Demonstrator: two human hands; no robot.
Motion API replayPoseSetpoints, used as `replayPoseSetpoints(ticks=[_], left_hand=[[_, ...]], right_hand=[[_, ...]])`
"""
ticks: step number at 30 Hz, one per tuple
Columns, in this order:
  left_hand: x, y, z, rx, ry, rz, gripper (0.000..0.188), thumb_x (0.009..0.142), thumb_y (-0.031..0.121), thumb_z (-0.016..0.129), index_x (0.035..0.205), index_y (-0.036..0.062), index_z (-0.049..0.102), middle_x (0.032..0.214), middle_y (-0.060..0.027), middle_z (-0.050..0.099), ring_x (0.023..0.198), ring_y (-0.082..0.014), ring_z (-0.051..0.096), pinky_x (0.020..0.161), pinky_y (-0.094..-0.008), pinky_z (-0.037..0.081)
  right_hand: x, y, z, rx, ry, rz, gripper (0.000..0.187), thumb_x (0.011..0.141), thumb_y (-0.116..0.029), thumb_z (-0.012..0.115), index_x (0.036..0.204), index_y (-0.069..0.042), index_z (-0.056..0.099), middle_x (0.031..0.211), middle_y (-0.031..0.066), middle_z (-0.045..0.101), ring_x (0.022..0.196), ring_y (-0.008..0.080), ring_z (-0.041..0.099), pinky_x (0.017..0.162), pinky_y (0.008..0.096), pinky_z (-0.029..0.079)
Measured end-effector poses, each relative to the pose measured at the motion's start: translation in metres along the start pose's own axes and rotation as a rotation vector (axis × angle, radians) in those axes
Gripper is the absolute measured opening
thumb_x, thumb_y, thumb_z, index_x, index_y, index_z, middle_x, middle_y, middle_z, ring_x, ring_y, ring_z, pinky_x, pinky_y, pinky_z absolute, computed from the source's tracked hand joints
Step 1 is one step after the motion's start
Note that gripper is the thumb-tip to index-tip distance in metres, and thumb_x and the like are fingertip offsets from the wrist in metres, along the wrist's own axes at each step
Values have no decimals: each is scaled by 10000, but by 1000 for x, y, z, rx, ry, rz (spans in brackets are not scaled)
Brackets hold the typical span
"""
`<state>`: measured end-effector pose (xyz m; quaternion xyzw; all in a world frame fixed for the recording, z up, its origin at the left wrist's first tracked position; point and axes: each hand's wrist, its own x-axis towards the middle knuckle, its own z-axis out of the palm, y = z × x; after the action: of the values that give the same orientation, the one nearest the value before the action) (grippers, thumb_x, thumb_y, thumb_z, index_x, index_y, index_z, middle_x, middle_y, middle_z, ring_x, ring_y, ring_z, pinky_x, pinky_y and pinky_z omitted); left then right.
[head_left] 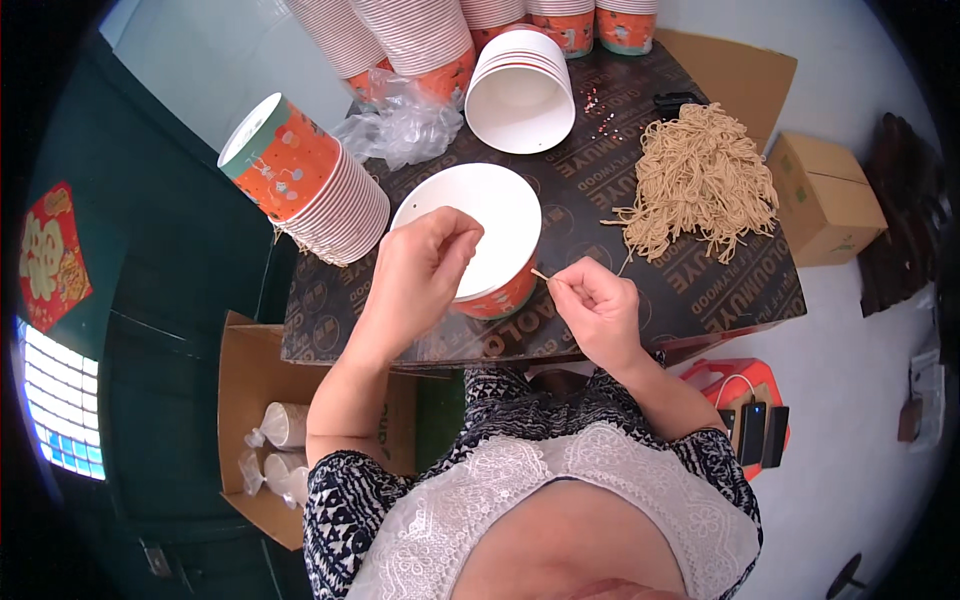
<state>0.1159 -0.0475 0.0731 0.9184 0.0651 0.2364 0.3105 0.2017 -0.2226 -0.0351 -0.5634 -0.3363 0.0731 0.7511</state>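
A white-lined paper bucket with an orange printed outside stands upright near the table's front edge. A small dark hole shows in its left wall by the rim. My left hand is over the bucket's near left side, thumb and fingers pinched together; whatever is between them is hidden. Just right of the bucket, my right hand pinches a tan cord, whose short end sticks out toward the bucket wall. Farther right lies a heap of tan cords, with one strand trailing toward my right hand.
Behind the bucket, nested buckets lie tipped toward me. A leaning bucket stack stands left, strands hanging from it. Crumpled clear plastic and tall stacks fill the back. Below left is an open carton; a red stool holds phone-like devices.
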Motion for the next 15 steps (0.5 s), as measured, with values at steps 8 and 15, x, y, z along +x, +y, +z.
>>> replayPoseSetpoints(ticks=[8,15], left_hand=[[15,-2,-2,-123,-366,-151,123,918,6,602,1001,-63,661,781,-50,655,697,-97,598,639,-247,495],[17,-7,-1,-153,-452,-175,161,900,-6,618,1045,-67,653,811,-40,654,709,-90,590,654,-246,494]], right_hand=[[5,6,1,-61,-12,19,92,906,34,635,825,31,590,640,-63,536,592,-23,447,477,186,332],[8,5,4,-56,-25,17,84,912,29,633,839,39,591,647,-45,567,600,-21,466,478,190,350]])
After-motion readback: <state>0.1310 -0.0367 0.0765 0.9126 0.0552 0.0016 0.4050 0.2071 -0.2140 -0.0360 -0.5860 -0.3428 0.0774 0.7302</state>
